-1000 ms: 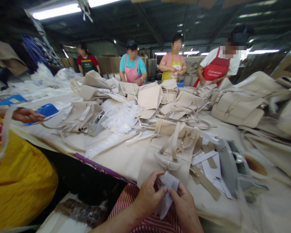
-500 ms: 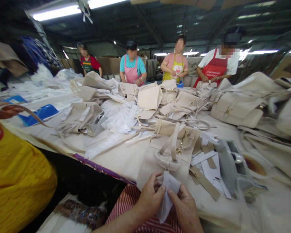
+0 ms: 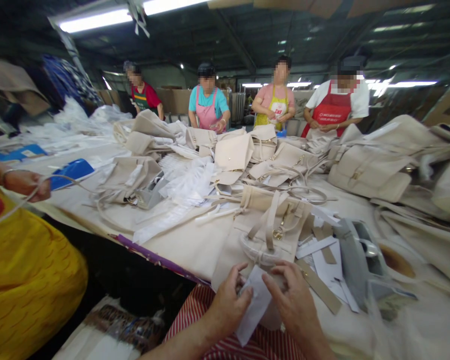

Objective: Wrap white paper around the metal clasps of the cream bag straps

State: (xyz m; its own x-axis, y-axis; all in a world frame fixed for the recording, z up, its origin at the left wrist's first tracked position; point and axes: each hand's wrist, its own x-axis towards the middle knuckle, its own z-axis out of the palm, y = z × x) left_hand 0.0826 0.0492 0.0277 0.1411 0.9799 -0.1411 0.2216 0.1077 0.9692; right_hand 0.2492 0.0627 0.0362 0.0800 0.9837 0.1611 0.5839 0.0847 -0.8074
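Paper slip: white slip point(image 3: 253, 307) pinched between both my hands at the table's near edge, at 6 o'clock of the cream handbag point(image 3: 264, 235), so it sits right where the bag's front faces me.
Left hand: my left hand point(image 3: 228, 302) is clamped on the slip's left edge, thumb on top, holding it flat.
Right hand: my right hand point(image 3: 294, 302) grips the slip's upper right corner, fingers curled over it, touching the bag's lower edge.
Handbag: lies flat, handle and gold clasp up, straps loose over it.
At 3 o'clock: brown strips point(image 3: 317, 285) and white papers, then a grey tape dispenser point(image 3: 360, 260).
At 12 o'clock: heaped cream bags point(image 3: 367, 170) and white wrapping point(image 3: 187, 182) crowd the table point(image 3: 187, 245).
At 9 o'clock: a neighbour's hand point(image 3: 26, 182) pulls a strap; yellow apron point(image 3: 26, 280) close by.
Far side: four people in aprons.
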